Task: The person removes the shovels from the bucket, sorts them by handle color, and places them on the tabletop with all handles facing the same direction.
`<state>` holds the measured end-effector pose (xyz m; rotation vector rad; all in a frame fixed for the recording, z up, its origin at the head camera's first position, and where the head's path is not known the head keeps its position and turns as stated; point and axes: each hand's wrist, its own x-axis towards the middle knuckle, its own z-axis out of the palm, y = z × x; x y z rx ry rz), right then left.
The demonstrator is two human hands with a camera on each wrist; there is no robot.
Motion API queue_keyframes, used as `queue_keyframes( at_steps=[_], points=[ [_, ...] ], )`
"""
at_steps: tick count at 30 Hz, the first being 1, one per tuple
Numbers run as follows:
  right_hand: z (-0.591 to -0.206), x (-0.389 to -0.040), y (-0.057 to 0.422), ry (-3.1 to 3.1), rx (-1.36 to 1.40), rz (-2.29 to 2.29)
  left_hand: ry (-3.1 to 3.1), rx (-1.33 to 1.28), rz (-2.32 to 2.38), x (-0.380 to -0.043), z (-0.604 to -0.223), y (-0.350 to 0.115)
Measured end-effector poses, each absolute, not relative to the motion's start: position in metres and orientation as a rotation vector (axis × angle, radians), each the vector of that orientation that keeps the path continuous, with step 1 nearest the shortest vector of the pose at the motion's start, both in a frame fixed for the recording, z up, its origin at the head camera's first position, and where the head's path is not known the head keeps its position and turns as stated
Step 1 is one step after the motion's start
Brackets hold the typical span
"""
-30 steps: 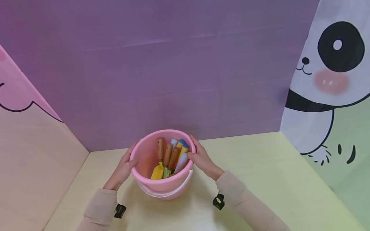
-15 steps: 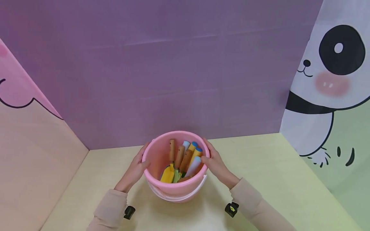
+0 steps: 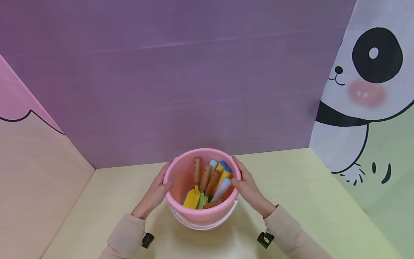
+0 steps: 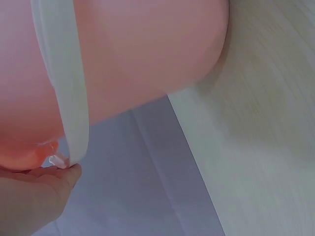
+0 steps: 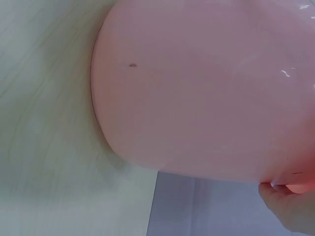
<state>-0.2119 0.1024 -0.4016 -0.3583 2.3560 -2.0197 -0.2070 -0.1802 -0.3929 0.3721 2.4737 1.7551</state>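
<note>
Currently, the left hand (image 3: pixel 157 190) and right hand (image 3: pixel 249 190) grip the pink bucket (image 3: pixel 180 178) at opposite sides, thumbs over its rim. Inside: brown handles (image 3: pixel 212 182), yellow scoop (image 3: pixel 192 198). Bucket positioned over pale table (image 3: pixel 291 187), near purple wall (image 3: pixel 194 90); base contact undetermined.

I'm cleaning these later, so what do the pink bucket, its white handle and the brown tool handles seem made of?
Pink bucket: likely plastic, glossy, with bright glints on its smooth wall. White handle: probably plastic too, a smooth curved band. Brown tool handles: perhaps wood, fairly matte, judging by colour; any grain is indistinct.
</note>
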Motion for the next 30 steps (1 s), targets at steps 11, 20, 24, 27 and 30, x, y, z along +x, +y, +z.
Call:
queue_keyframes(
  at_steps=[11, 20, 24, 27, 30],
  points=[
    [-0.401, -0.203, 0.109, 2.389, -0.341, -2.026, 2.451, 0.387, 1.781, -0.205, -0.398, -0.171],
    [-0.403, -0.202, 0.11, 2.391, -0.349, -2.029, 2.427, 0.393, 1.815, -0.202, -0.403, -0.171],
    [-0.405, -0.201, 0.111, 2.4, -0.328, -2.022, 2.404, 0.389, 1.824, -0.204, -0.404, -0.172],
    [-0.406, -0.201, 0.111, 2.411, -0.328, -2.031, 2.417, 0.386, 1.792, -0.207, -0.403, -0.173],
    [-0.405, -0.201, 0.111, 2.418, -0.339, -2.041, 2.435, 0.384, 1.745, -0.212, -0.401, -0.175]
  ],
)
